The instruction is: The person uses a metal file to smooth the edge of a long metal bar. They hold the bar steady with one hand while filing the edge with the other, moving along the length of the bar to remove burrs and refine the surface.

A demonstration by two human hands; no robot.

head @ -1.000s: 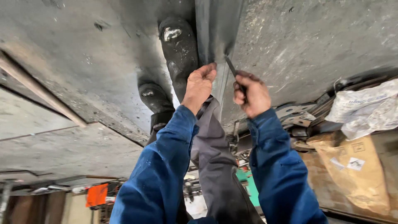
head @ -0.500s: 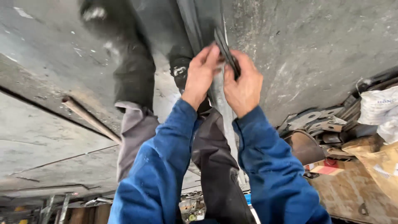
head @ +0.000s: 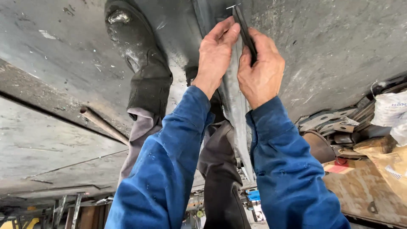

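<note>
Our right hand [head: 259, 70] grips a thin dark tool [head: 245, 29] — our left hand [head: 216, 53] lies open on the strip [head: 234, 95] — stiff-looking metal, best held by its edges.

Both hands drawn together, left hand [head: 215, 53] now flat on metal strip [head: 234, 95], right hand [head: 262, 68] gripping dark tool [head: 244, 29] beside it

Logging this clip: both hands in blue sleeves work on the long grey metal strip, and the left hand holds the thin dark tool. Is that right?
Not quite. In the head view the right hand grips the thin dark tool; the left hand lies flat on the grey metal strip. Both sleeves are blue.
</note>
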